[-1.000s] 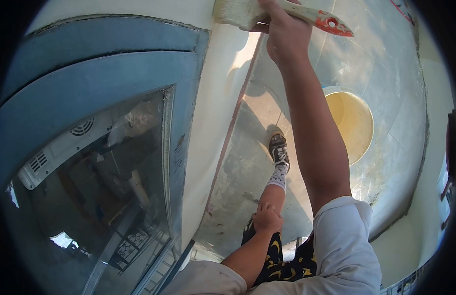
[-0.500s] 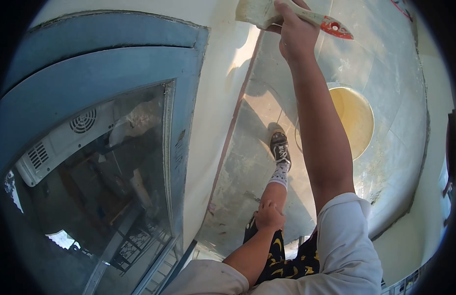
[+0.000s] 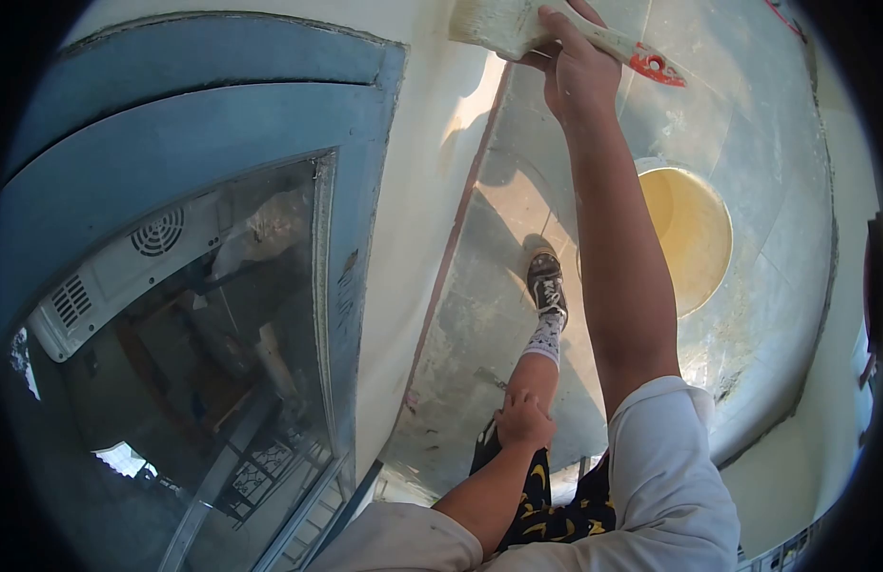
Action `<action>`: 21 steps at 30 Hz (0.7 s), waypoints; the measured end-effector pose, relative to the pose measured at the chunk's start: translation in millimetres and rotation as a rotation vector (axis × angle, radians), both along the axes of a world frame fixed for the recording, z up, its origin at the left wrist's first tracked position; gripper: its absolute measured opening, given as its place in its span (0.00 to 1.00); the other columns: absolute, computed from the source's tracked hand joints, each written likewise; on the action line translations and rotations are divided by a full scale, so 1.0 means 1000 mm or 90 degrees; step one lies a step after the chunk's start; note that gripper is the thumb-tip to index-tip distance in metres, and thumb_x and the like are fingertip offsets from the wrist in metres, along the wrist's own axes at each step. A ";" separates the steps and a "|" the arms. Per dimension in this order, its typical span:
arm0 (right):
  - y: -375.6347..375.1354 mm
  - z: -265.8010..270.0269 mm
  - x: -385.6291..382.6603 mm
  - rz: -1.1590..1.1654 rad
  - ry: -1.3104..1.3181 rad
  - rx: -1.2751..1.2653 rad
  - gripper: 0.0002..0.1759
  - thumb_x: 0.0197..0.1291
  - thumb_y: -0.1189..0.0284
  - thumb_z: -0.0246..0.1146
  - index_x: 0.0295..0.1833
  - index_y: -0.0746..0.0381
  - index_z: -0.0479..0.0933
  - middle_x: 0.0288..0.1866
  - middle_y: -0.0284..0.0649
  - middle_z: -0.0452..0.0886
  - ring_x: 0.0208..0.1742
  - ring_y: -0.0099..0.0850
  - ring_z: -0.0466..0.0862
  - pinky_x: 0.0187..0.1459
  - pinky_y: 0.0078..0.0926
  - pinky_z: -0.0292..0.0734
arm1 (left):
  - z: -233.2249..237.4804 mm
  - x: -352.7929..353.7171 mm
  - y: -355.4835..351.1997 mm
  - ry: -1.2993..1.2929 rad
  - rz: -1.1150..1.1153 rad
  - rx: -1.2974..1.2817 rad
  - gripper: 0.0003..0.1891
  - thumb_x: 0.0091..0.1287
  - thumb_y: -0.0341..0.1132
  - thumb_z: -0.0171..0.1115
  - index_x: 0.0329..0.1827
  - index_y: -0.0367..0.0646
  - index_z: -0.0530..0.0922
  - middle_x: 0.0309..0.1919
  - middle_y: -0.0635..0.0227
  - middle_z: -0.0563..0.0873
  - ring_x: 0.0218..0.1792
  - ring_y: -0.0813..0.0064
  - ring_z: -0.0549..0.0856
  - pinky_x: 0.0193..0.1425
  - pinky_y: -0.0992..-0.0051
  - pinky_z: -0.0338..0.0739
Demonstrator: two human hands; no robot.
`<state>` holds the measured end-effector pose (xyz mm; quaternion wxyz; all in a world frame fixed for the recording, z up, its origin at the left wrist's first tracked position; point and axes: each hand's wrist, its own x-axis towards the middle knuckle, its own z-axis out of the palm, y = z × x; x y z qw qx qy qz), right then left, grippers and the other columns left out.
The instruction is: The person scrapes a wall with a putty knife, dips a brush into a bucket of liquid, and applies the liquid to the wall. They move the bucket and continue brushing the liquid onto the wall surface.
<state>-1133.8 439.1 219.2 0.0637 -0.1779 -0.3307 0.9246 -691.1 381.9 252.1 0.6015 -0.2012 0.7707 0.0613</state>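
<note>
My right hand (image 3: 577, 71) is stretched out at the top of the view, shut on a wide paintbrush (image 3: 494, 24) with pale, paint-coated bristles and a red handle tip (image 3: 657, 65). The bristles rest against the cream wall (image 3: 427, 191) beside a blue window frame (image 3: 222, 114). My left hand (image 3: 522, 421) lies closed on my left thigh, holding nothing. A bucket (image 3: 689, 234) of yellowish paint stands on the floor to the right of my arm.
A glass window pane (image 3: 193, 362) fills the left side, with a white appliance behind it. Below, my foot in a black sneaker (image 3: 546, 286) stands on the grey paint-spattered floor (image 3: 746, 133). A low cream wall (image 3: 822, 419) runs along the right.
My right hand has shifted the paintbrush slightly right and then back along the wall. The view has drifted a little. My left hand has stayed on my thigh.
</note>
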 end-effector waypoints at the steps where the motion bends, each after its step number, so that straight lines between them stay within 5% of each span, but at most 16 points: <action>1: -0.001 -0.008 0.003 -0.050 -0.004 0.038 0.24 0.55 0.78 0.61 0.60 0.67 0.71 0.41 0.46 0.80 0.36 0.31 0.82 0.31 0.28 0.84 | -0.001 -0.003 -0.001 0.010 0.000 -0.001 0.25 0.56 0.42 0.57 0.57 0.44 0.74 0.63 0.67 0.69 0.67 0.65 0.65 0.65 0.53 0.61; 3: -0.016 -0.022 -0.002 -0.095 0.014 0.036 0.23 0.55 0.78 0.61 0.59 0.67 0.71 0.42 0.47 0.80 0.36 0.32 0.82 0.29 0.30 0.85 | 0.002 -0.008 -0.003 0.006 -0.003 0.004 0.25 0.56 0.42 0.57 0.57 0.44 0.74 0.63 0.67 0.69 0.67 0.65 0.64 0.65 0.53 0.61; 5: -0.040 -0.022 -0.008 0.026 -0.026 0.028 0.23 0.56 0.78 0.60 0.59 0.67 0.71 0.44 0.47 0.79 0.38 0.33 0.82 0.31 0.33 0.85 | 0.002 -0.010 -0.001 -0.008 -0.008 0.014 0.25 0.55 0.43 0.58 0.57 0.44 0.74 0.63 0.67 0.69 0.67 0.65 0.64 0.65 0.53 0.61; 6: -0.052 -0.036 -0.021 -0.014 0.083 0.443 0.23 0.57 0.77 0.60 0.60 0.67 0.70 0.46 0.47 0.78 0.39 0.35 0.82 0.33 0.36 0.84 | 0.001 -0.009 0.000 -0.012 -0.012 0.012 0.26 0.55 0.43 0.58 0.58 0.44 0.74 0.63 0.67 0.69 0.67 0.65 0.64 0.65 0.53 0.61; 7: -0.047 -0.031 -0.023 -0.014 0.080 0.441 0.23 0.57 0.77 0.60 0.60 0.67 0.70 0.46 0.47 0.78 0.39 0.35 0.82 0.33 0.36 0.84 | 0.001 -0.008 0.000 -0.018 -0.015 0.008 0.26 0.55 0.43 0.59 0.58 0.44 0.74 0.63 0.67 0.69 0.67 0.65 0.64 0.65 0.53 0.61; 10: -0.009 0.012 -0.024 0.062 0.002 0.022 0.23 0.58 0.76 0.59 0.62 0.64 0.71 0.41 0.43 0.80 0.31 0.31 0.82 0.29 0.29 0.82 | 0.002 -0.007 0.004 -0.032 -0.027 0.001 0.27 0.55 0.44 0.58 0.59 0.45 0.73 0.63 0.67 0.69 0.67 0.66 0.64 0.65 0.53 0.61; 14: 0.050 0.016 0.007 -0.007 -0.008 0.016 0.23 0.58 0.76 0.60 0.60 0.66 0.71 0.41 0.43 0.80 0.34 0.28 0.81 0.31 0.25 0.81 | 0.006 -0.009 0.003 -0.033 -0.029 0.006 0.27 0.56 0.43 0.57 0.59 0.44 0.73 0.63 0.67 0.69 0.67 0.65 0.64 0.65 0.55 0.61; 15: 0.067 0.007 0.020 -0.021 0.050 0.098 0.24 0.60 0.76 0.57 0.64 0.66 0.67 0.49 0.45 0.77 0.40 0.35 0.82 0.37 0.35 0.83 | 0.003 -0.009 0.004 -0.023 -0.022 -0.002 0.26 0.57 0.43 0.57 0.59 0.44 0.73 0.64 0.67 0.69 0.67 0.65 0.64 0.66 0.55 0.61; 18: 0.109 0.026 0.076 -0.020 -0.037 0.161 0.25 0.63 0.76 0.51 0.67 0.64 0.63 0.55 0.46 0.75 0.48 0.37 0.80 0.44 0.40 0.80 | -0.002 -0.006 0.008 -0.011 -0.027 -0.014 0.26 0.55 0.43 0.58 0.58 0.46 0.74 0.63 0.69 0.69 0.66 0.67 0.65 0.66 0.58 0.61; 21: 0.139 0.041 0.141 -0.008 -0.113 0.219 0.26 0.63 0.78 0.51 0.68 0.67 0.60 0.59 0.49 0.72 0.55 0.38 0.78 0.48 0.35 0.80 | 0.004 -0.005 0.015 -0.012 -0.031 -0.015 0.25 0.55 0.43 0.58 0.57 0.46 0.75 0.63 0.69 0.70 0.65 0.67 0.66 0.66 0.59 0.61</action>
